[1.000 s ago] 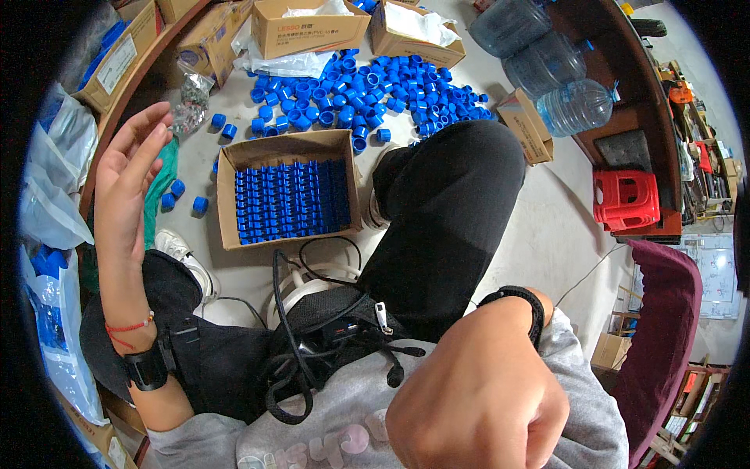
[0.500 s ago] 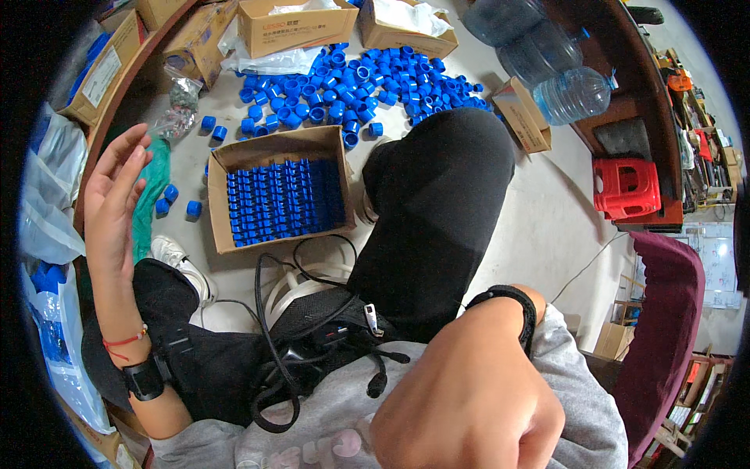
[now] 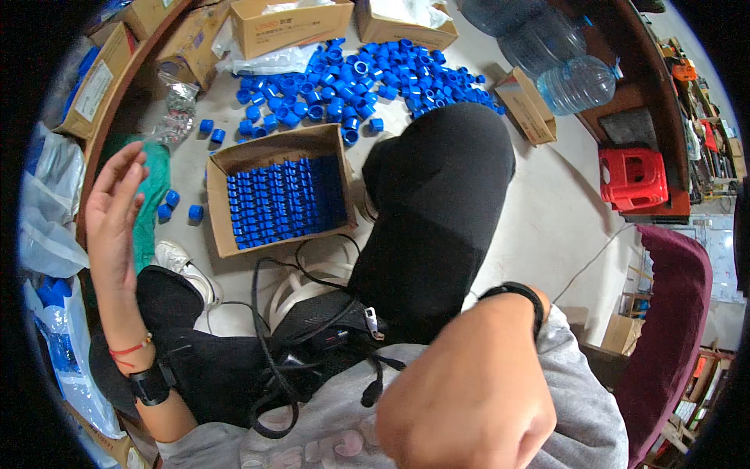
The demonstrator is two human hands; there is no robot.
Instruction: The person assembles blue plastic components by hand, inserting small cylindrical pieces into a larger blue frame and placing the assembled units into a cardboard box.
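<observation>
My left hand (image 3: pixel 116 205) is raised at the left, its fingers loosely stretched and nothing in them. Beside it a cardboard box (image 3: pixel 273 137) stands on the floor, holding rows of blue plastic fittings (image 3: pixel 285 199). My right hand (image 3: pixel 473 391) is close in front of my chest, back upward. Its fingers curl under into a fist, and whatever they may hold is hidden. A large spread of loose blue caps (image 3: pixel 344 86) lies beyond the box. A few more blue caps (image 3: pixel 195 213) lie between the box and my left hand.
Open cartons (image 3: pixel 293 30) stand at the back. Clear water jugs (image 3: pixel 578 84) and a red plastic stool (image 3: pixel 633 176) are at the right. A small carton (image 3: pixel 527 105) stands beyond my knee. Black cables (image 3: pixel 269 344) lie over my lap. Plastic bags (image 3: pixel 55 187) line the left side.
My left hand has sunk slightly, with its fingers still apart. My right hand has shifted a little in front of my chest. The view has tilted slightly; the box and caps are undisturbed.
</observation>
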